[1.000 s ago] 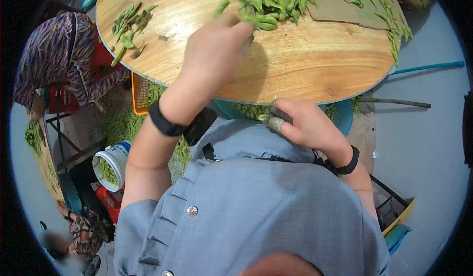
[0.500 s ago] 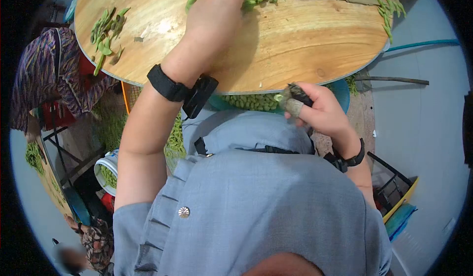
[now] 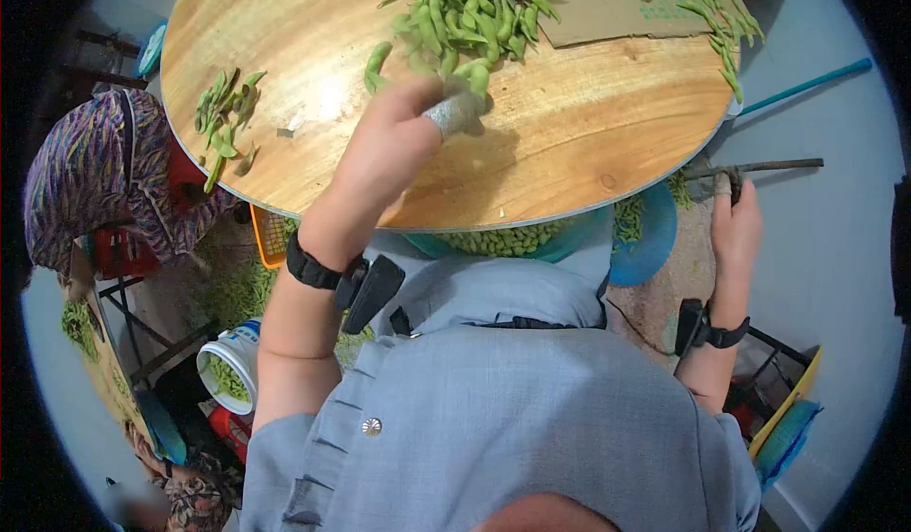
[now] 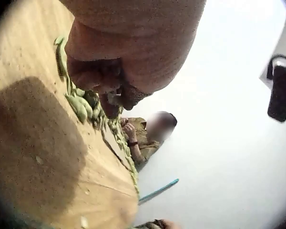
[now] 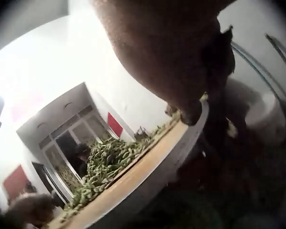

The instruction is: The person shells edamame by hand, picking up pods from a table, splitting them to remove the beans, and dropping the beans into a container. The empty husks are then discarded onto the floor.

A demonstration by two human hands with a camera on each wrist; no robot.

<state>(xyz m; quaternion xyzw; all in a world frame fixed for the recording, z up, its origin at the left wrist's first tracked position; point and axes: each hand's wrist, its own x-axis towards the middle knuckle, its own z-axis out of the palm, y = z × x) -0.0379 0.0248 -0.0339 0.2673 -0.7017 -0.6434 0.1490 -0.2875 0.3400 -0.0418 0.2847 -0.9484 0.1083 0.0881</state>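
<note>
The wooden table [image 3: 560,143] bears a heap of green pods [image 3: 474,10] well in from its near edge. Above the table, the left hand [image 3: 394,138] curls beside the heap, any grip blurred; off its right edge, the right hand's [image 3: 736,226] fingers bend inward, contents indiscernible.

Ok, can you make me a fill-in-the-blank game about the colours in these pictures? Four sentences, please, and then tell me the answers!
1. The strap by the left hand is ____.
2. The pods heaped on the table are ____.
3. The bucket is mostly ____.
4. The basket near the table's edge is ____.

Missing words: black; green; white; orange.
</note>
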